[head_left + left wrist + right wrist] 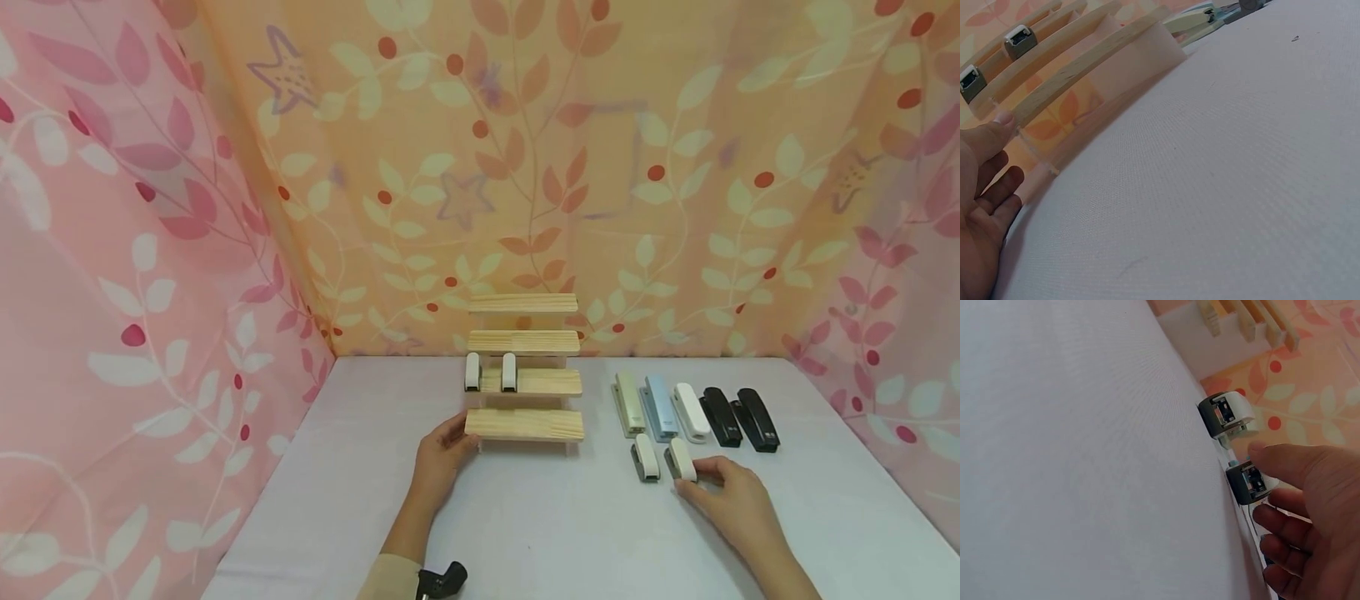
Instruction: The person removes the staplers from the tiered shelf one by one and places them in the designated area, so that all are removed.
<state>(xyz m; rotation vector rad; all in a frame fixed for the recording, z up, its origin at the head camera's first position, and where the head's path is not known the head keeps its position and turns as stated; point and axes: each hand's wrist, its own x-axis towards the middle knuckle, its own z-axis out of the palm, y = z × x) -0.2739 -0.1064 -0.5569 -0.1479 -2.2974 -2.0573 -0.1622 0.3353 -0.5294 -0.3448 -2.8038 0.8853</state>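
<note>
At the left end of the lowest board of a stepped wooden shelf (523, 424), my left hand (444, 460) grips the edge, thumb in front. In the left wrist view the thumb of the left hand (985, 181) lies on the board's end (1041, 100). Two small white staplers (472, 372) (509, 372) stand on the board above. My right hand (735, 500) pinches a small white stapler (681, 460) between thumb and forefinger; it rests on the table. Another small white stapler (645, 458) is just left of it. The right wrist view shows the right hand (1310, 506) at the pinched stapler (1249, 482).
Behind the small staplers stands a row of larger ones: green (628, 404), blue (660, 408), white (691, 412) and two black (722, 417) (756, 420). A white cloth covers the table (555, 533). Patterned curtains (420, 167) hang behind and at both sides.
</note>
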